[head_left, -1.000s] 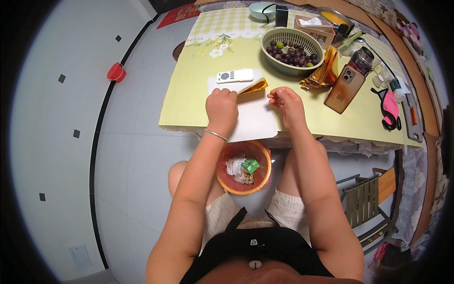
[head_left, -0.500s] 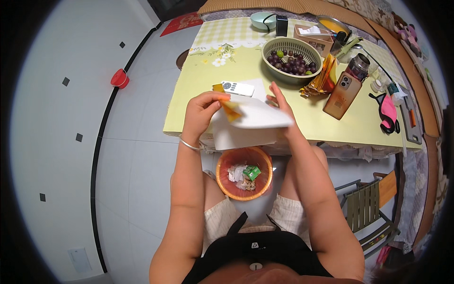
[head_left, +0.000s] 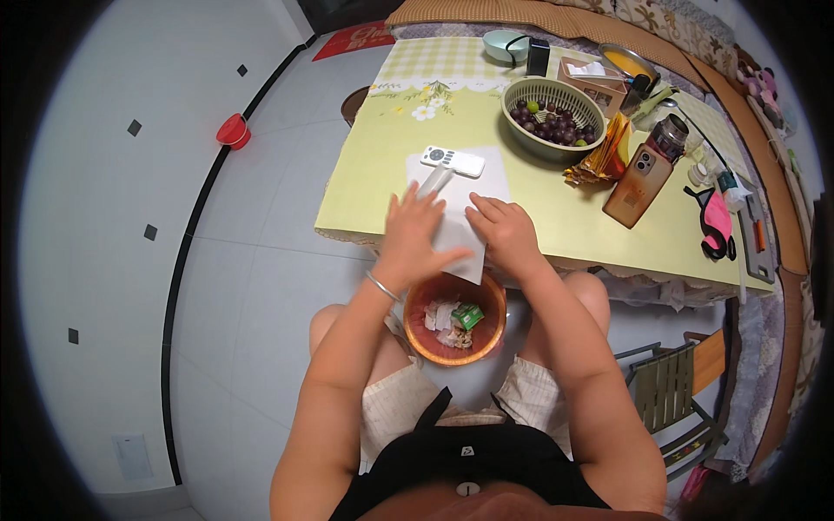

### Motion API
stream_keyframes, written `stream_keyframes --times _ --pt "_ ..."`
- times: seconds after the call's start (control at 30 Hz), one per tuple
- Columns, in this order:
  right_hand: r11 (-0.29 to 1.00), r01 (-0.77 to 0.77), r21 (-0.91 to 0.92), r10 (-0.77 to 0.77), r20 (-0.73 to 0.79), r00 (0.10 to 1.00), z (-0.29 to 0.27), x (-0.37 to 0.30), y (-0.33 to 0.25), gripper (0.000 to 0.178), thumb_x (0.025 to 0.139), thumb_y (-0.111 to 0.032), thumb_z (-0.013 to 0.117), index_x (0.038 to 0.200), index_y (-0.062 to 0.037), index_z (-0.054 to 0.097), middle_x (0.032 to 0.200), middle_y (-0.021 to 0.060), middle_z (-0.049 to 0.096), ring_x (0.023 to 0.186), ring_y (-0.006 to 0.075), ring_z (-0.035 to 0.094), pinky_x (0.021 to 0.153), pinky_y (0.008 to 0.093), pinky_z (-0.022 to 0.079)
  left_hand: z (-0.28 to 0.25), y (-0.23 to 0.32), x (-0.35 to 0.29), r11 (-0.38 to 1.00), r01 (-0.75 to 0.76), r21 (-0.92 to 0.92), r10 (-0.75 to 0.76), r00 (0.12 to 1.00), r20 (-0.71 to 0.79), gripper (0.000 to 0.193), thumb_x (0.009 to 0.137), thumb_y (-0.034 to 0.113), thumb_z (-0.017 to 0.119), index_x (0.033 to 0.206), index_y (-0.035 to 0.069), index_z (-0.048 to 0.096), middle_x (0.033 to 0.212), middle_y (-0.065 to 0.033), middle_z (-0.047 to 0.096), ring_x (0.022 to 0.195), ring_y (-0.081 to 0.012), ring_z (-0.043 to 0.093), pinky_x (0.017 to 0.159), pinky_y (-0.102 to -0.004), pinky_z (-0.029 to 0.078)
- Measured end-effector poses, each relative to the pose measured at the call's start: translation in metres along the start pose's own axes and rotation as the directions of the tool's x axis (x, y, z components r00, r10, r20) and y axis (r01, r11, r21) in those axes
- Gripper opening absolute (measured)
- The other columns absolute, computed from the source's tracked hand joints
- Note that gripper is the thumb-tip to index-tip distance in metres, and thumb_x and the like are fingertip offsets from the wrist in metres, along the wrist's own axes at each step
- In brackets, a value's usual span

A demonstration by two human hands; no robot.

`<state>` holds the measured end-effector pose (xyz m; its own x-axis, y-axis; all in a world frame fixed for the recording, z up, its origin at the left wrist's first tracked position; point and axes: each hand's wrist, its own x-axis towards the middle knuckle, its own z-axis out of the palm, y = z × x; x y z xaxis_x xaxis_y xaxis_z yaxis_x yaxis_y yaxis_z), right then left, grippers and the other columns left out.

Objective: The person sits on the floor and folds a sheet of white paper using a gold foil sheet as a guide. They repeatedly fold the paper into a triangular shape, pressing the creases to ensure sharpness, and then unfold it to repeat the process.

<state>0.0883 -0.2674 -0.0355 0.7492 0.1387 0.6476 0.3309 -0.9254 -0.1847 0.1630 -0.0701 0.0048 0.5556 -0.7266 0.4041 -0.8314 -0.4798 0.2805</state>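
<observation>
A folded white sheet of paper (head_left: 462, 246) lies at the table's near edge, its lower end sticking out over the edge. My left hand (head_left: 413, 236) is spread open over its left side, fingers apart and slightly blurred. On its right side, my right hand (head_left: 508, 233) presses down with fingers together and bent, the thumb hidden. Another white sheet (head_left: 493, 178) lies flat beyond my hands, with a white remote control (head_left: 453, 162) across its upper part. A narrow raised flap of paper shows just past my left fingertips. The small gold piece is out of sight.
Below the table edge, between my knees, stands an orange bin (head_left: 502, 334) with scraps. A colander (head_left: 565, 154) of grapes, a gold wrapper (head_left: 599, 159), a phone (head_left: 637, 188) and a pink-and-black item (head_left: 716, 221) sit to the right. A folding chair (head_left: 663, 395) stands at lower right.
The lifted white sheet has come down onto the table and is folded. My left hand has lowered and spread out; my right hand has moved down onto the paper. The gold piece has gone from view.
</observation>
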Motion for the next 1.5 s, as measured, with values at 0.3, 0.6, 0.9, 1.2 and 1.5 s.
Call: stream_keyframes --times 0.3,0.6,0.9,1.2,1.5 --pt "0.99 -0.089 -0.109 0.087 -0.018 0.996 -0.002 0.004 -0.016 0.035 0.074 -0.012 0.065 0.108 -0.0043 0.069 0.119 0.0143 0.067 0.11 0.0284 0.062 0.089 0.0424 0.048 0.049 0.038 -0.027 0.964 -0.106 0.243 0.126 0.99 -0.065 0.062 0.071 0.019 0.072 0.122 -0.012 0.056 0.124 -0.0325 0.058 0.121 -0.0421 0.055 0.107 -0.0572 0.037" --pt "0.995 0.101 0.005 -0.099 0.265 0.959 -0.037 0.005 -0.001 0.031 0.08 -0.011 0.064 0.11 -0.0137 0.07 0.126 0.0047 0.065 0.131 0.0274 0.051 0.114 0.0489 0.033 0.009 0.02 -0.028 0.957 -0.182 0.226 0.227 0.955 -0.193 0.028 0.075 0.004 0.064 0.102 0.005 0.07 0.109 -0.012 0.069 0.113 -0.0325 0.063 0.103 -0.0543 0.042" --pt "0.993 0.063 0.103 -0.097 0.374 0.922 -0.043 -0.005 -0.01 0.046 0.071 -0.011 0.073 0.117 -0.0121 0.065 0.129 0.0051 0.064 0.128 0.0274 0.054 0.11 0.0462 0.04 0.0 0.009 -0.034 0.962 -0.246 0.115 0.256 0.963 -0.081 0.013 0.076 0.005 0.059 0.086 0.005 0.067 0.085 -0.0095 0.067 0.101 -0.0291 0.067 0.098 -0.0488 0.047" --pt "0.991 -0.034 0.13 -0.04 0.526 0.85 -0.04 -0.005 -0.002 0.012 0.074 -0.012 0.067 0.085 -0.0081 0.068 0.097 0.0067 0.07 0.098 0.0286 0.066 0.084 0.04 0.053 -0.004 0.007 -0.035 0.959 -0.234 0.163 0.248 0.966 -0.073 0.006 0.074 0.006 0.06 0.078 0.006 0.064 0.081 -0.0108 0.064 0.098 -0.0321 0.067 0.091 -0.0498 0.05" --pt "0.998 -0.03 0.048 0.006 0.44 0.898 -0.033 -0.011 -0.006 0.007 0.075 -0.015 0.067 0.073 -0.008 0.068 0.081 0.0067 0.066 0.084 0.0274 0.064 0.075 0.0394 0.053 0.005 -0.002 -0.031 0.999 0.015 0.035 -0.027 0.926 0.378 0.011 0.07 0.005 0.068 0.081 0.008 0.068 0.092 -0.0101 0.066 0.094 -0.033 0.063 0.088 -0.0448 0.049"
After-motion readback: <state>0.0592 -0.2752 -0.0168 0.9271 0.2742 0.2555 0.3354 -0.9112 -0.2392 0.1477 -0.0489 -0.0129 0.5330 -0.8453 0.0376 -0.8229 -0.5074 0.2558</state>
